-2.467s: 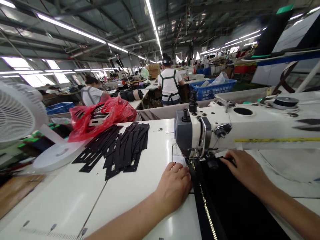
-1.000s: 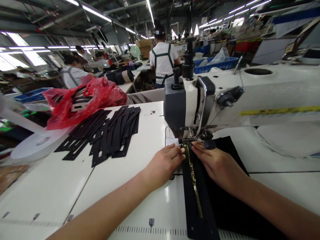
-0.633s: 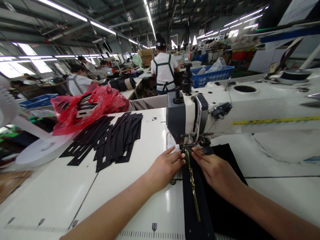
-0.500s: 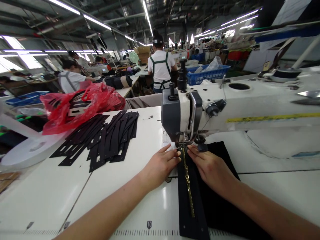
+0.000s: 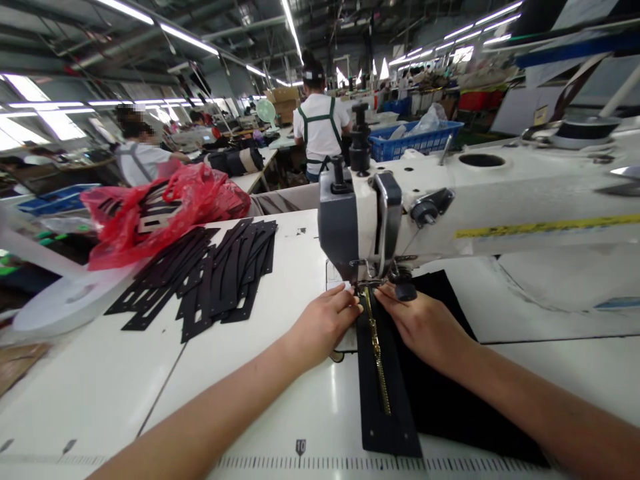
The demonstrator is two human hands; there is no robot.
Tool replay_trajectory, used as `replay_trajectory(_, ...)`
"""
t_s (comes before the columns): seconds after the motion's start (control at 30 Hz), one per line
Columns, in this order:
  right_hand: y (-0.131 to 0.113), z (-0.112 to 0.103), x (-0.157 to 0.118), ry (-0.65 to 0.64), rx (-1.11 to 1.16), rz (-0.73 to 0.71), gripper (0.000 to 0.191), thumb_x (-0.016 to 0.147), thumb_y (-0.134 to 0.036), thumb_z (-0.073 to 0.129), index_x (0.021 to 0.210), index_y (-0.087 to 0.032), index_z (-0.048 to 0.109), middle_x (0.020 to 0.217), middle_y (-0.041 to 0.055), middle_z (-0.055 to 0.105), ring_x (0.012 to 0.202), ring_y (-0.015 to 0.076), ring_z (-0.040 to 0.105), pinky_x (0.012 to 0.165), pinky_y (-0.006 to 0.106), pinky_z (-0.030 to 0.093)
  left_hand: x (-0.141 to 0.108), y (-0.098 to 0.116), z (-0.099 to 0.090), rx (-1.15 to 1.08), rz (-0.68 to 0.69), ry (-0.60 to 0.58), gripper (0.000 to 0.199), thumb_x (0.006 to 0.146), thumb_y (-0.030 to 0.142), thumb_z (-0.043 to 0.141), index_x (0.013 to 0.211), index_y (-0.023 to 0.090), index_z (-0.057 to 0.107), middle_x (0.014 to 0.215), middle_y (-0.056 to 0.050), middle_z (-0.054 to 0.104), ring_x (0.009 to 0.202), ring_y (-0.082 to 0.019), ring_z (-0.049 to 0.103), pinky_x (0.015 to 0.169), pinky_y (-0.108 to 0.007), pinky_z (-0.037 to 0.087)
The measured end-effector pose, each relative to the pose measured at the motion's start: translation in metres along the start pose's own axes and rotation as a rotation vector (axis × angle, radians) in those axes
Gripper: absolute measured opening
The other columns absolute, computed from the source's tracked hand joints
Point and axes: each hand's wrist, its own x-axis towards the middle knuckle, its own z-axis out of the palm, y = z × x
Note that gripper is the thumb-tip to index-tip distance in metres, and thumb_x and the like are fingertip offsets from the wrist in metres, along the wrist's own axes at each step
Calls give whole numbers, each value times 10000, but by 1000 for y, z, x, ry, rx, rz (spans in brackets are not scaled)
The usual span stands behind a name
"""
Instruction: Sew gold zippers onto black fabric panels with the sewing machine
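Observation:
A black strip (image 5: 383, 427) with a gold zipper (image 5: 376, 350) down its middle lies under the needle area of a white and grey sewing machine (image 5: 340, 220). Its far end is hidden beneath the machine head. Bunched fingers of my left hand (image 5: 320, 327) press on the strip's left edge, close to the presser foot. Across the zipper, my right hand (image 5: 430, 327) has its fingers closed together on the strip's right side. A larger black fabric piece (image 5: 445, 407) spreads beneath my right hand and forearm, beside the strip. Both thumbs are mostly hidden.
Several black slotted strips (image 5: 225, 287) lie piled on the white table (image 5: 260, 400) at left, beside a red plastic bag (image 5: 200, 200). A white round-based stand (image 5: 55, 310) is at far left. Beyond the machine are a blue crate (image 5: 395, 148) and a co-worker (image 5: 320, 127).
The zipper strip and the black fabric have slid away from me, farther under the machine. My hands stay close to the presser foot on either side of the zipper.

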Motion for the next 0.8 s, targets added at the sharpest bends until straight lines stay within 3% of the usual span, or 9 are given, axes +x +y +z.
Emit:
replay_trajectory(0.17, -2, -5, 3, 15, 24, -30, 291, 883, -105, 381, 1039, -143, 623, 1042, 114, 641, 974, 208, 605, 826, 354, 516, 1, -3, 2, 37, -52, -23, 219, 934, 142, 369, 973, 116, 584, 933, -110, 581, 931, -211, 564, 870, -395, 508)
replay_trajectory(0.37, -29, -17, 1, -66, 66, 112, 170, 817, -182, 543, 976, -172, 603, 1018, 107, 578, 966, 263, 546, 838, 473, 445, -5, 13, -5, 53, -63, -52, 324, 859, 151, 423, 1165, 93, 511, 1104, -170, 553, 1149, -266, 486, 996, -486, 400)
replay_trajectory(0.5, -31, -17, 3, -99, 189, 217, 126, 730, -125, 609, 773, -187, 508, 800, 34, 570, 760, 191, 562, 683, 350, 490, -10, 22, -3, 128, -33, -39, 270, 895, 176, 425, 1127, 113, 548, 1141, -152, 576, 1157, -261, 502, 1026, -493, 364)
replay_trajectory(0.57, -31, -16, 1, -92, 200, 239, 131, 742, -93, 570, 761, -190, 485, 762, 21, 565, 701, 169, 558, 634, 319, 497, -11, 26, -2, 171, 10, -36, 232, 913, 159, 408, 1062, 101, 577, 1122, -140, 602, 1127, -247, 533, 1040, -479, 355)
replay_trajectory(0.63, -33, -13, -4, -43, 142, 214, 98, 790, -100, 510, 855, -172, 525, 880, 70, 600, 820, 200, 583, 719, 370, 514, -12, 29, -1, 204, 28, -29, 227, 915, 127, 392, 1025, 77, 585, 1096, -144, 620, 1096, -236, 560, 1038, -458, 369)
replay_trajectory(0.73, -35, -6, -14, 33, -28, 88, 270, 864, -145, 428, 1109, -107, 536, 1163, 154, 571, 1086, 259, 532, 890, 466, 476, -13, 35, -2, 212, 14, -2, 240, 905, 98, 384, 1049, 43, 567, 1106, -166, 616, 1075, -238, 576, 999, -427, 424)
replay_trajectory(0.8, -35, -2, -19, 25, -113, 15, 331, 886, -156, 392, 1177, -66, 523, 1224, 171, 549, 1132, 260, 516, 922, 464, 470, -13, 38, -3, 204, 6, 8, 242, 903, 94, 385, 1057, 34, 562, 1107, -177, 612, 1063, -241, 583, 977, -416, 447)
